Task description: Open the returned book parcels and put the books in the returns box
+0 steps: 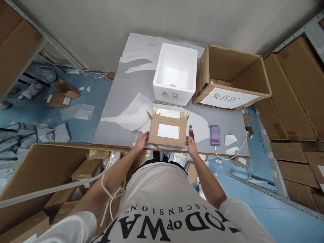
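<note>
A small brown cardboard box (165, 120) lies near the front edge of the table, its far flap up with shiny tape along it. On its top is a white label (168, 131). My left hand (141, 141) is closed on the box's near left corner. At the near right corner, my right hand (191, 145) grips the box too, its fingertips partly hidden at the side. A red and black utility knife (191, 132) lies just beyond my right hand, apart from the fingers.
A white foam box (173, 94) and a large open carton (230, 98), both with handwritten marks, stand at the back of the table (113, 98). To the right lie a phone (215, 135) on a white cable and paper scraps (230, 139). A big carton (63, 152) of parcels stands lower left.
</note>
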{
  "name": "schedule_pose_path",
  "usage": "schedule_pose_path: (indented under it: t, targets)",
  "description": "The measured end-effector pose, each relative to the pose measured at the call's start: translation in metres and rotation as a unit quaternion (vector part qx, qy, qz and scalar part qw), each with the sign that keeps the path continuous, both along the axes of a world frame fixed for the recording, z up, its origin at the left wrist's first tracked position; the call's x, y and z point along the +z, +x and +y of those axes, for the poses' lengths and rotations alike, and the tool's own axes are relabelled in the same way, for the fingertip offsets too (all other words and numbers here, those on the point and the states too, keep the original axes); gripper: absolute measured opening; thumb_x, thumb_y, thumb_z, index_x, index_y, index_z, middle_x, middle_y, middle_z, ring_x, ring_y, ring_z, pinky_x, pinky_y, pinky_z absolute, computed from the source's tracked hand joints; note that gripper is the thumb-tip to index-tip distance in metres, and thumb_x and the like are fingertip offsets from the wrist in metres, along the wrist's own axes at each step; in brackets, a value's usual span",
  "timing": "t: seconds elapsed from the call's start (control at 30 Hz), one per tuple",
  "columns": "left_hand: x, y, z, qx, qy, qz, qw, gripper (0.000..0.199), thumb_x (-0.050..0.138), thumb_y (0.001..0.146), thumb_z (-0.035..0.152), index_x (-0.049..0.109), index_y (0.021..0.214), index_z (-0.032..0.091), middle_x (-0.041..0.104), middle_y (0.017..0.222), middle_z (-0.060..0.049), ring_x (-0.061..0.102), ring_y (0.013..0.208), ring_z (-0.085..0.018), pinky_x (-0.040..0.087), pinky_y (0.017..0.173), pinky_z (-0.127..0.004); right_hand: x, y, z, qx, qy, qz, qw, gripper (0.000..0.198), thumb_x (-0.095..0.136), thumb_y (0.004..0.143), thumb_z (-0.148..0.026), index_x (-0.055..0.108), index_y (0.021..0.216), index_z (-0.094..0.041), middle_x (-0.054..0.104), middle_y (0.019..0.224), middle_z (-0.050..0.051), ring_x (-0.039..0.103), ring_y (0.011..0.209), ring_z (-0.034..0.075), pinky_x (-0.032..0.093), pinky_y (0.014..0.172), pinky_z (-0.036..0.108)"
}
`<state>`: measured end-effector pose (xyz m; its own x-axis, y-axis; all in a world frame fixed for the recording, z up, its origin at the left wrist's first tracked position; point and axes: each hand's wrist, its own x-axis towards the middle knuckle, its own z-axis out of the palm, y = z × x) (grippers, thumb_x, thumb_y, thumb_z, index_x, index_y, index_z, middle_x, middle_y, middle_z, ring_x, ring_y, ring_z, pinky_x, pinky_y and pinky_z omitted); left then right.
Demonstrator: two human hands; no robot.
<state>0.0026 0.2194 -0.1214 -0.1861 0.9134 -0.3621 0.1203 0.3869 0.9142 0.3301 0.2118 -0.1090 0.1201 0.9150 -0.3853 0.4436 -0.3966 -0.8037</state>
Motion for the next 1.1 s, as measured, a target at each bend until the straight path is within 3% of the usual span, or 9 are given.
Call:
schedule_pose_path:
  t: [0.13,0.23,0.37,0.47,0.6,0.7,0.87,1.1]
  targets:
    - [0.001,-0.008,-0.024,-0.079,-0.004,-0.033,0.996,0.047,0.073,0.050,0.030,0.071,0.096,0.018,0.071,0.108,-0.011,0.061,0.109,-0.029,0.042,0.101,-0.045,-0.011,0.009,-0.021,0.039,-0.011,0.030,0.999,0.045,0.062,0.068,-0.034,0.057,0.110,-0.022,0.059,0.127,0.013,0.058,0.113,0.026,0.048,0.093,0.043]
    - [0.014,-0.002,-0.031,-0.084,0.001,-0.030,0.996,0.040,0.073,0.057,0.038,0.071,0.092,0.018,0.072,0.099,-0.010,0.064,0.101,-0.029,0.044,0.098,-0.046,-0.004,0.008,-0.026,0.069,-0.007,0.055,0.996,0.049,0.065,0.066,-0.035,0.053,0.113,-0.022,0.055,0.134,0.013,0.051,0.123,0.028,0.043,0.099,0.044]
    - [0.043,0.011,-0.021,-0.042,0.066,0.010,0.997,0.045,0.067,0.071,0.044,0.068,0.105,0.016,0.069,0.103,-0.011,0.064,0.096,-0.024,0.050,0.090,-0.039,0.030,0.007,-0.014,0.031,0.037,0.085,0.995,0.033,0.053,0.079,-0.050,0.049,0.100,-0.026,0.065,0.111,0.007,0.060,0.106,0.024,0.048,0.090,0.038]
    - [0.066,0.022,-0.006,-0.040,0.132,0.067,0.988,0.052,0.066,0.074,0.044,0.063,0.118,0.016,0.062,0.111,-0.012,0.061,0.101,-0.024,0.052,0.081,-0.033,0.063,0.006,0.002,-0.009,0.068,-0.021,0.997,0.030,0.042,0.084,-0.057,0.047,0.085,-0.027,0.066,0.087,0.004,0.061,0.085,0.024,0.048,0.078,0.037]
    - [0.082,0.031,0.014,-0.014,0.129,0.151,0.980,0.050,0.062,0.078,0.047,0.066,0.117,0.017,0.058,0.102,-0.009,0.059,0.096,-0.023,0.050,0.082,-0.033,0.088,0.000,0.022,-0.009,0.040,-0.127,0.991,0.040,0.029,0.089,-0.061,0.045,0.074,-0.027,0.063,0.074,0.003,0.057,0.074,0.025,0.043,0.072,0.037]
    - [0.073,0.030,0.020,-0.019,0.113,0.177,0.978,0.041,0.059,0.080,0.046,0.069,0.108,0.017,0.058,0.099,-0.008,0.057,0.098,-0.024,0.046,0.090,-0.035,0.083,-0.006,0.029,0.007,0.019,-0.133,0.991,0.041,0.034,0.087,-0.064,0.044,0.074,-0.026,0.063,0.076,0.003,0.058,0.075,0.024,0.043,0.072,0.036]
    - [0.050,0.033,0.017,-0.050,0.045,0.234,0.970,0.043,0.064,0.075,0.048,0.067,0.102,0.014,0.058,0.090,-0.010,0.058,0.093,-0.027,0.046,0.088,-0.041,0.057,-0.007,0.031,0.025,-0.050,-0.070,0.996,0.039,0.044,0.084,-0.063,0.049,0.079,-0.025,0.062,0.072,0.001,0.059,0.067,0.019,0.046,0.065,0.031]
    - [0.063,0.041,0.051,-0.034,-0.009,0.280,0.960,0.049,0.059,0.076,0.059,0.069,0.089,0.013,0.064,0.085,-0.011,0.061,0.086,-0.028,0.045,0.079,-0.037,0.057,-0.010,0.071,0.012,-0.042,-0.105,0.994,0.053,0.036,0.086,-0.068,0.053,0.069,-0.022,0.061,0.066,0.004,0.056,0.050,0.016,0.046,0.059,0.031]
